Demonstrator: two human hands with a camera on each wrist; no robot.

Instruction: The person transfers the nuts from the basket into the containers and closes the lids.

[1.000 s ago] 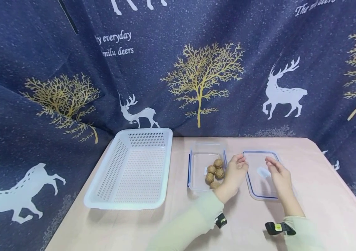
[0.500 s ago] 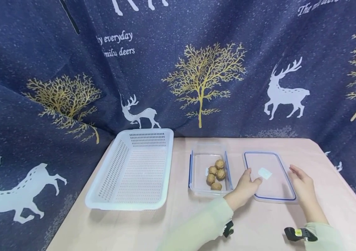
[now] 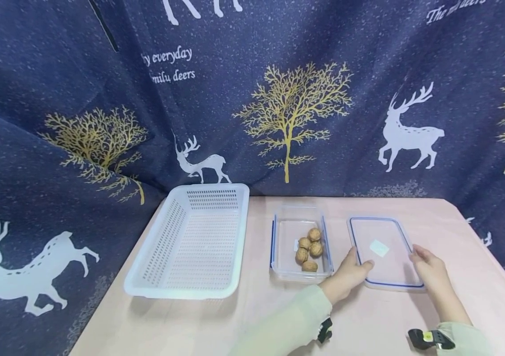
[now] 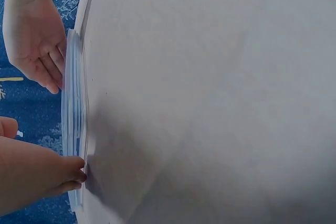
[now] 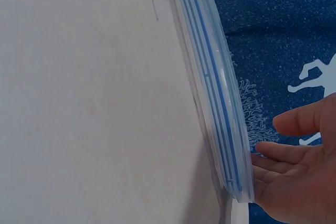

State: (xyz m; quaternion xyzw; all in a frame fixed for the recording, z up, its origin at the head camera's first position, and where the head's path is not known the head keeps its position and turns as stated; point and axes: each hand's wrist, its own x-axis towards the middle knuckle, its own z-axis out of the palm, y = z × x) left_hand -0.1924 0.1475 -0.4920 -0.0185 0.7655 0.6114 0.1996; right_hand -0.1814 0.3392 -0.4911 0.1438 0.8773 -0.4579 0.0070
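A clear rectangular lid [image 3: 388, 269] with a blue seal lies flat on the table, a pale label on it. At its left edge is my left hand [image 3: 349, 273], fingertips at the rim and thumb spread apart over the near-left part. My right hand [image 3: 432, 272] touches the right edge with extended fingers. In the right wrist view that hand [image 5: 302, 166] has its thumb raised off the lid [image 5: 215, 87]. The left fingers [image 4: 71, 169] meet the lid's side in the left wrist view. Left of the lid, a clear box [image 3: 287, 259] contains several walnuts [image 3: 315, 248].
A white perforated plastic basket [image 3: 181, 292] stands on the left of the table [image 3: 252, 316]. Blue flaps hang at the box's sides. A dark blue cloth [image 3: 216, 99] printed with deer and trees hangs behind the table.
The left hand has come away from the box's right side to the lid's left edge. My right hand has moved from above the lid outward to its right edge.
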